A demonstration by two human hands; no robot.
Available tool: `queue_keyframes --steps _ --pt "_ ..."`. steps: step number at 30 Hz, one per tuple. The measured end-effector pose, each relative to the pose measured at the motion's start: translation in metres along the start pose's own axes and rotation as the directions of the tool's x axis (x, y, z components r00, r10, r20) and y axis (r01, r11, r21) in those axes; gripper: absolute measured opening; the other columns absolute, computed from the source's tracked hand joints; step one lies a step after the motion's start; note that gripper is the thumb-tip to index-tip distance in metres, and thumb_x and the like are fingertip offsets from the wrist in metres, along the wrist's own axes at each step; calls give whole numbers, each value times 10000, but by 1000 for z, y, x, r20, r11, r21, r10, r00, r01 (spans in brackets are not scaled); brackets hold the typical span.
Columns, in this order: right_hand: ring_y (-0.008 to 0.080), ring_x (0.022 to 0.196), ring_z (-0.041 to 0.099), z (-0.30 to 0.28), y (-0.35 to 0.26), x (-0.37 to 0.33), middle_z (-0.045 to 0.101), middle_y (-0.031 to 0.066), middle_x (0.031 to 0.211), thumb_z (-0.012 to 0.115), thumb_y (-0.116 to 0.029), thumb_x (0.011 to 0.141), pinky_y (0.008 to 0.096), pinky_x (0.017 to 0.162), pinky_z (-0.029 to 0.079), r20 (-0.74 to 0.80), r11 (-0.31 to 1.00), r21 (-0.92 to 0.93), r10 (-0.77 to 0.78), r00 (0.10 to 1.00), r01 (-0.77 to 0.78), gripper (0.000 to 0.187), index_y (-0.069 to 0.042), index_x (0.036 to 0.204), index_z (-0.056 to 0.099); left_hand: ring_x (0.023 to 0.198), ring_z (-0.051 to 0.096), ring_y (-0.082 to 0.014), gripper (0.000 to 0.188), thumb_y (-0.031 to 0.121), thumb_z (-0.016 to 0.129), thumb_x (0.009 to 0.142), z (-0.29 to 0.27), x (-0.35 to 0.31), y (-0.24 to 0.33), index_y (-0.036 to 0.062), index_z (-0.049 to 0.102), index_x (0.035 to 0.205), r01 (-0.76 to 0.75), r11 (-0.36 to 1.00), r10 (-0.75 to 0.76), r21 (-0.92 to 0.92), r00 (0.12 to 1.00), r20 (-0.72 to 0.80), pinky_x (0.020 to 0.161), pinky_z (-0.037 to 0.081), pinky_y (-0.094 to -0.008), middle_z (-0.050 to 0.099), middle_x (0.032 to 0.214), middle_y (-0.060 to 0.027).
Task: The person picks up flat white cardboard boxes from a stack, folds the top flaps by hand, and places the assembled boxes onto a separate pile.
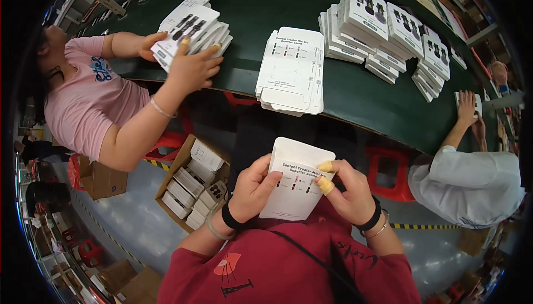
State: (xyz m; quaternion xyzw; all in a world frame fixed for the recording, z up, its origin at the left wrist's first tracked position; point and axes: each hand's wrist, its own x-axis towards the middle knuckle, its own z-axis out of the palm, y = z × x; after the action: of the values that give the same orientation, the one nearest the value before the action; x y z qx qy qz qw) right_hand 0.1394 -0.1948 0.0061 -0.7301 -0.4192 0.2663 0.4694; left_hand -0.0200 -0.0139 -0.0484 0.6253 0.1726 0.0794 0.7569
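Observation:
Between my two hands, close to my lap, is a flat white cardboard box (291, 193) with small printed pictures and a flap standing up at its top. My left hand (252, 188) grips its left edge, thumb on the front face. My right hand (348, 192) pinches the upper right edge; yellow tape wraps its thumb and a finger. Ahead of me, a stack of similar flat white boxes (290, 62) lies at the table's near edge, its lowest flaps jutting over the edge.
The dark green table (244, 43) carries several piles of printed white boxes (363, 15) to the right. At left, a person in a pink shirt (91, 90) handles a box pile (191, 29). A carton (161, 196) of packed boxes stands on the floor. Another person (466, 182) works at right, near a red stool (388, 171).

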Motion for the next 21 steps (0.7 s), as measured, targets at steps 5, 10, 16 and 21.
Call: queue_keyframes --steps 5,10,16,21 --pt "148 901 675 8 10 -8 707 85 1084 622 -94 985 266 836 533 -87 967 223 144 986 -122 329 49 1280 588 832 639 -102 457 87 549 1014 20 5 5 -27 423 1439 -291 957 287 18 930 -229 754 497 -240 707 959 -91" --pt "137 995 656 8 8 8 696 91 1168 530 -116 1035 253 900 503 -62 581 806 277 959 -116 396 67 1385 525 805 610 -86 431 70 520 1025 4 1 6 5 416 1439 -270 940 280 207 960 -20 727 483 -230 685 925 -74" --pt "133 1033 649 -6 9 20 688 97 1209 533 -128 1039 248 921 494 94 907 370 177 980 -200 401 72 1387 523 739 536 -59 297 56 497 1033 1 2 6 35 473 1328 -286 938 297 194 955 -28 678 439 -213 624 860 -34" --pt "137 1040 648 -1 10 23 688 94 1228 561 -155 1034 241 925 491 70 907 367 195 978 -207 426 63 1397 518 736 509 -46 249 51 485 1036 3 0 0 42 488 1284 -255 960 265 117 960 -87 665 420 -202 602 868 -14"
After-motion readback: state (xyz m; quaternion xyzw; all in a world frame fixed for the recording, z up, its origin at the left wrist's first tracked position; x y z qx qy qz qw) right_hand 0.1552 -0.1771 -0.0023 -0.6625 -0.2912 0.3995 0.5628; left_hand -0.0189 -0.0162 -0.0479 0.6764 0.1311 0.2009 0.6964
